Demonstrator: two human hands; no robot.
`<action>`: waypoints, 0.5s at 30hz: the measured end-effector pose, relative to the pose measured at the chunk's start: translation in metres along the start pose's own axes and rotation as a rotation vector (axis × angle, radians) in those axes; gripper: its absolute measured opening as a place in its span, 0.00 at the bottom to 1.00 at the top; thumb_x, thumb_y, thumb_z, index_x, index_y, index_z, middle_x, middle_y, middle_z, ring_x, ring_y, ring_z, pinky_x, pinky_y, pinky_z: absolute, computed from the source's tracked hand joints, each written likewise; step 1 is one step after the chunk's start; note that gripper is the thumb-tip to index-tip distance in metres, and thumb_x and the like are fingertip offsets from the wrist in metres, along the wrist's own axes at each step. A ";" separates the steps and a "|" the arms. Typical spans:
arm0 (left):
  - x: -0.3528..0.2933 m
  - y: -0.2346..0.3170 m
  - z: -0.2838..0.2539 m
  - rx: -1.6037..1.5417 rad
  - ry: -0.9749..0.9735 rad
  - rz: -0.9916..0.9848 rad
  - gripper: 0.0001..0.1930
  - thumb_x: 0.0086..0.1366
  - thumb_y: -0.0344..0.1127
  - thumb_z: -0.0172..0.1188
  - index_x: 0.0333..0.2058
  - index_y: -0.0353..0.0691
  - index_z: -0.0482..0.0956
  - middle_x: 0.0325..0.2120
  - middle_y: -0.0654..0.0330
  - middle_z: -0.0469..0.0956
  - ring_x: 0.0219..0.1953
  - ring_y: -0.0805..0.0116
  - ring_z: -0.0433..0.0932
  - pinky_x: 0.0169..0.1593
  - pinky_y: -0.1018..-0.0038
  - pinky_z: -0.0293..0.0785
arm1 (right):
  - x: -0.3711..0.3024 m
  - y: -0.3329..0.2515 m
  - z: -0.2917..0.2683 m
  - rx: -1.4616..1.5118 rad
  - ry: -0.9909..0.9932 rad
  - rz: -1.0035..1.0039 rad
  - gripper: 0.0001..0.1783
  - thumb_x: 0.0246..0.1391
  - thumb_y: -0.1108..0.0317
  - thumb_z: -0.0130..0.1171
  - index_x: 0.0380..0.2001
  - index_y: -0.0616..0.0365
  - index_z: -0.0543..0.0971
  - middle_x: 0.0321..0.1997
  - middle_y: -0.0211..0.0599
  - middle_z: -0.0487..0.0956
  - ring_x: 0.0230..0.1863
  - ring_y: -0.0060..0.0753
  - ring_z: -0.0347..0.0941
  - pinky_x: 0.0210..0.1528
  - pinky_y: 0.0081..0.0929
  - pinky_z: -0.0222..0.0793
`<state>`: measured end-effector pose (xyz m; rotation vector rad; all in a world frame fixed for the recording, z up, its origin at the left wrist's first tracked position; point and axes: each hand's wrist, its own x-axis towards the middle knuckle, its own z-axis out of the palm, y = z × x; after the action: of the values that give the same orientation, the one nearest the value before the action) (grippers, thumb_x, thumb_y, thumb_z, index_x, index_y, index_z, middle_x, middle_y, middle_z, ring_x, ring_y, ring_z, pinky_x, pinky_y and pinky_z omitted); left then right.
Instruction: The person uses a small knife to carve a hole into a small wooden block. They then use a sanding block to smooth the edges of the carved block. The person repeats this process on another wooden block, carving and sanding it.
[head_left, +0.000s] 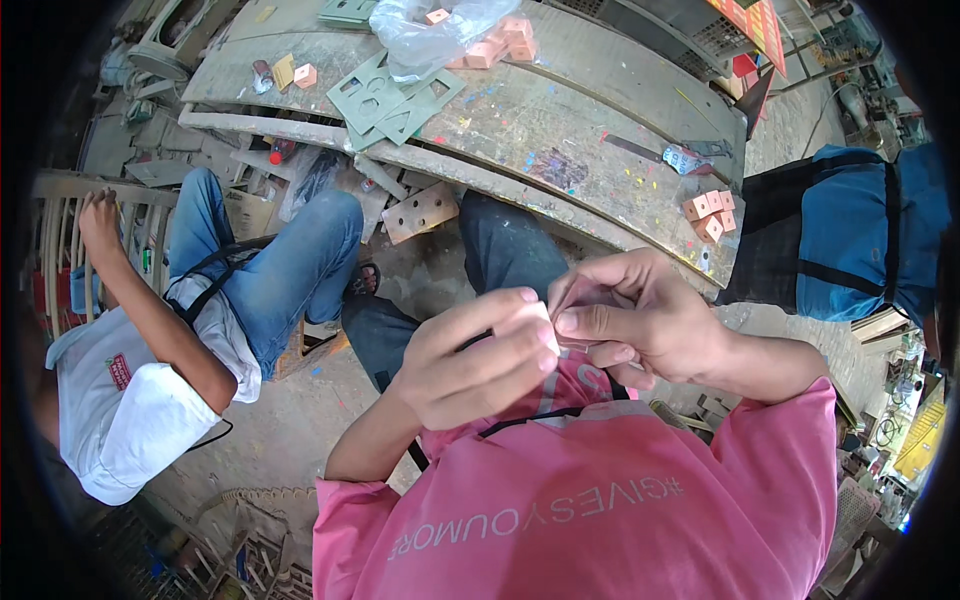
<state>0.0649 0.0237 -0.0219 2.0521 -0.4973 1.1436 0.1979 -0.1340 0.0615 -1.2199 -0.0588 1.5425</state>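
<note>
In front of my chest my left hand (465,362) is closed around a small pale block (537,313), its fingers lying over most of it. Only one light face of the block shows, so its full shape is hidden. My right hand (650,318) is pinched right beside that face, thumb against the curled fingers. Whatever lies in the pinch is too small or too covered to make out. Several pinkish wooden blocks with round holes (708,210) sit on the bench's right end, beyond my right hand.
The worn wooden bench (600,185) stretches across the far side. On it lie green templates with cut-outs (395,95), a plastic bag (435,45), more pink blocks (500,45), a flat blade (632,147) and a can (685,160). At left sits a co-worker in a white shirt (150,420).
</note>
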 end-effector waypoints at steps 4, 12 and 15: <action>0.001 0.016 0.002 -0.252 0.115 -0.443 0.19 0.49 0.23 0.70 0.41 0.30 0.77 0.37 0.46 0.80 0.38 0.60 0.80 0.38 0.72 0.79 | 0.001 0.012 0.004 -0.311 0.012 -0.415 0.05 0.58 0.81 0.54 0.37 0.70 0.77 0.24 0.37 0.77 0.15 0.16 0.67 0.12 0.17 0.60; -0.017 0.031 -0.002 -0.944 0.419 -0.979 0.27 0.59 0.31 0.67 0.54 0.30 0.67 0.45 0.47 0.75 0.44 0.63 0.80 0.47 0.72 0.77 | 0.002 -0.001 -0.006 -0.324 -0.045 -0.531 0.07 0.62 0.82 0.46 0.42 0.66 0.69 0.36 0.51 0.80 0.20 0.23 0.74 0.17 0.19 0.69; -0.013 0.031 -0.003 -1.128 0.425 -1.016 0.27 0.60 0.36 0.66 0.54 0.30 0.67 0.45 0.46 0.75 0.43 0.61 0.80 0.48 0.69 0.78 | -0.002 0.002 -0.016 -0.304 -0.100 -0.431 0.07 0.62 0.82 0.47 0.43 0.64 0.71 0.33 0.45 0.79 0.17 0.17 0.66 0.17 0.16 0.62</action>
<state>0.0368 0.0051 -0.0190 0.7902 0.1485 0.4181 0.2077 -0.1448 0.0540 -1.2626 -0.6031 1.2387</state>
